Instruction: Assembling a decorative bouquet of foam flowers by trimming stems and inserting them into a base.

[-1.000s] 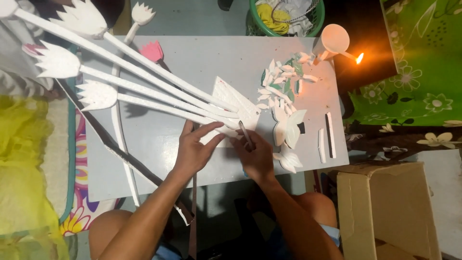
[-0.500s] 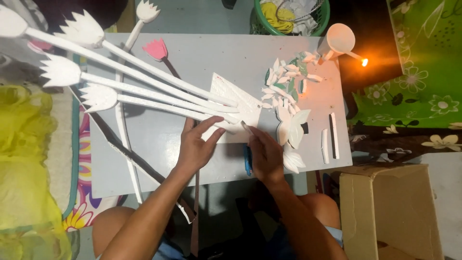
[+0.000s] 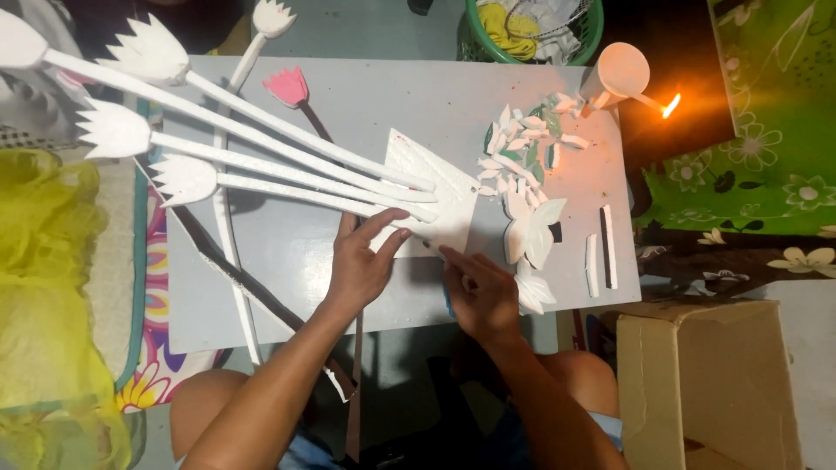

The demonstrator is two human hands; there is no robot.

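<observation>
Head view: left hand (image 3: 359, 265) lies flat on the grey tabletop (image 3: 287, 287), fingers spread and gripping nothing, fingertips pressing the lower edge of the white foam sheet (image 3: 435, 191); right hand (image 3: 483, 296) just beside it, fingers curled round a thin blade-like tool (image 3: 433, 249) whose tip touches the sheet's lower edge; sheet sits mid-tabletop under the ends of the long white flower stems (image 3: 287, 170); white petal pieces (image 3: 522, 148) to its right; lit candle (image 3: 669, 106) at far right corner; cardboard box (image 3: 705, 383) below.
</observation>
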